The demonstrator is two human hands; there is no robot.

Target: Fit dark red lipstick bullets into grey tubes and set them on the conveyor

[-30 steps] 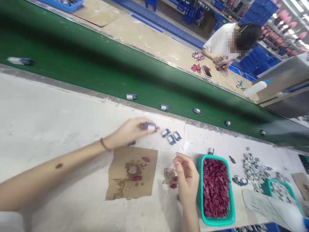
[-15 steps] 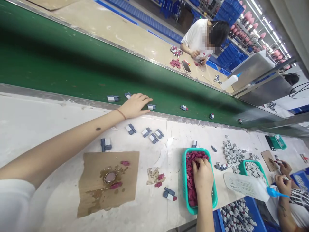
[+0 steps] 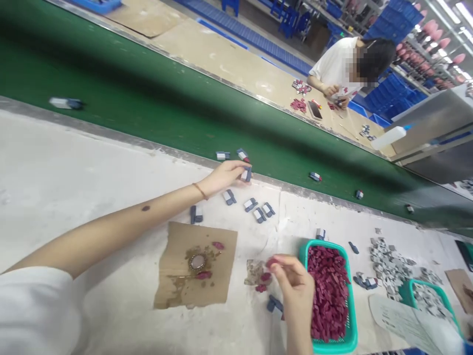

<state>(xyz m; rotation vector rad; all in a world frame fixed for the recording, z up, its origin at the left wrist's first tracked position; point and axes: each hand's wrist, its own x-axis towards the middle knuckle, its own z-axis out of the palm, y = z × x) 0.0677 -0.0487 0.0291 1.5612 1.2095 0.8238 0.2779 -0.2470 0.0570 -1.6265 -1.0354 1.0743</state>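
Note:
At the near edge of the green belt, my left hand [image 3: 225, 178] is closed on a small dark blue and white plastic part [image 3: 246, 173]. My right hand [image 3: 294, 281] pinches a small dark red plastic piece [image 3: 272, 262] above the table, left of the green basket [image 3: 354, 315] heaped with such pieces. Below the left hand several blue and white parts [image 3: 258, 214] lie on the white table. A stained cardboard sheet [image 3: 221, 291] carries a round cap [image 3: 197, 262] and two red pieces. More red pieces [image 3: 261, 288] rest by a small stained scrap, under the right hand.
Several parts [image 3: 315, 176] lie along the green belt [image 3: 155, 116]. On the right are a pile of grey pieces [image 3: 388, 259], a second green basket [image 3: 406, 294] and a large translucent bottle [image 3: 402, 320]. Across the belt a co-worker [image 3: 336, 69] handles small parts.
My left hand has picked a blue and white part off the belt. My right hand has left the basket, moving left with a red piece. The view has shifted left.

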